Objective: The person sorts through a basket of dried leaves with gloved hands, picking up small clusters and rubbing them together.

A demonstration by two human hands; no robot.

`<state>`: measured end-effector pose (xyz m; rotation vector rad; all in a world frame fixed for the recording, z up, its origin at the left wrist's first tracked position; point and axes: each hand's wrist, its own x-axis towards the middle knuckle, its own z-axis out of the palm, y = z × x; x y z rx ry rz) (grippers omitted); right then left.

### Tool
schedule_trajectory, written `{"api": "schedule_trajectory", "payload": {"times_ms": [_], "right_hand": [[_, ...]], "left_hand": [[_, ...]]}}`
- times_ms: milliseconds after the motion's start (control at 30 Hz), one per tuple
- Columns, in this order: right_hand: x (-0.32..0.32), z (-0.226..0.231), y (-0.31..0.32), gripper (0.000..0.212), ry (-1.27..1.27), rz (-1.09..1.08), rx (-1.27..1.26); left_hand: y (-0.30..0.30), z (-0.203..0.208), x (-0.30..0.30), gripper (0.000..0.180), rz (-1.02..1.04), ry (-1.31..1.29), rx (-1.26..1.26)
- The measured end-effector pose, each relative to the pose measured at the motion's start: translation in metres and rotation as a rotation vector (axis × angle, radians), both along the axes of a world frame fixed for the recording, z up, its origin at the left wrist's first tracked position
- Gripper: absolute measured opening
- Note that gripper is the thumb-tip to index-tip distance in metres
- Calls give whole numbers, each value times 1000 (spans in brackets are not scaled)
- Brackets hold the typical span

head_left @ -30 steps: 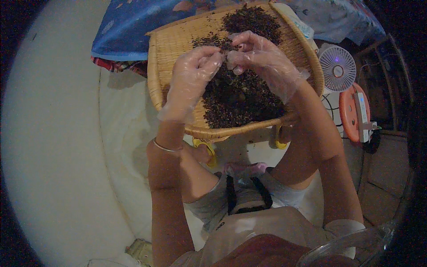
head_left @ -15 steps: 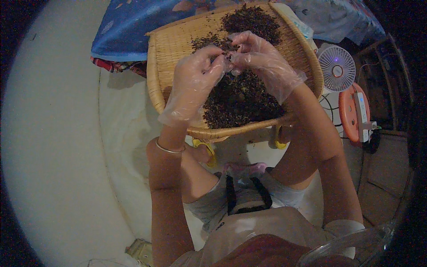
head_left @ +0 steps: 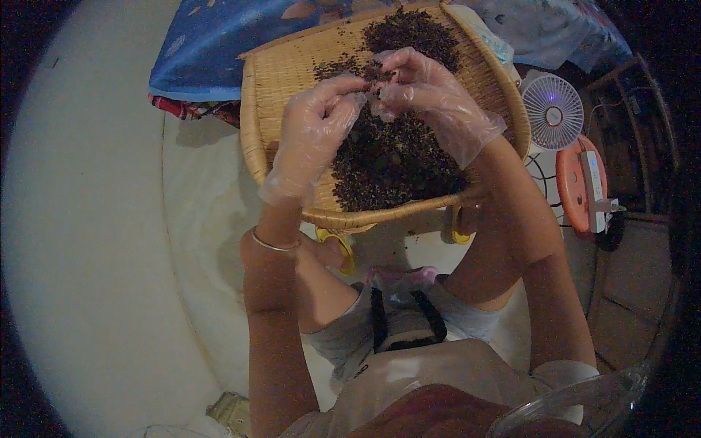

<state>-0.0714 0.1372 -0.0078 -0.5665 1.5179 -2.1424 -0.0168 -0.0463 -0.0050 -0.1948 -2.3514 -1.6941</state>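
Observation:
Both hands wear clear plastic gloves and meet fingertip to fingertip above a woven bamboo tray (head_left: 288, 62). My left hand (head_left: 325, 109) is closed in a pinch, its fingertips touching the right hand's. My right hand (head_left: 423, 84) is also closed, thumb against fingers, with a small dark bit (head_left: 376, 71) seemingly at the tips; its kind is too small to tell. Below the hands lies a large heap of dark, crumbly dried plant bits (head_left: 394, 168). A second dark heap (head_left: 412, 40) sits at the tray's far side, and loose bits (head_left: 339, 67) scatter left of it.
A blue patterned cloth (head_left: 204, 55) hangs beyond the tray's left. To the right stand a small white fan (head_left: 553, 113) and an orange stool (head_left: 572, 186) with a white power strip (head_left: 595, 182). My knees and yellow slippers (head_left: 337, 252) are under the tray's near edge.
The fingers have shifted slightly at the pinch, and the left fingers reach a little straighter toward the right ones. The tray and heaps look the same.

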Motion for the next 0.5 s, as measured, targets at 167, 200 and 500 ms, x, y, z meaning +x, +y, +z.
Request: {"api": "schedule_trajectory", "payload": {"times_ms": [167, 200, 500], "right_hand": [[1, 2, 1, 36, 3, 22, -9], [1, 2, 1, 36, 16, 39, -33], [-1, -1, 1, 37, 76, 32, 21]], "left_hand": [[-3, 8, 2, 22, -15, -144, -29], [-5, 5, 1, 23, -32, -135, 5], [-9, -2, -4, 23, -85, -263, 167]]}}
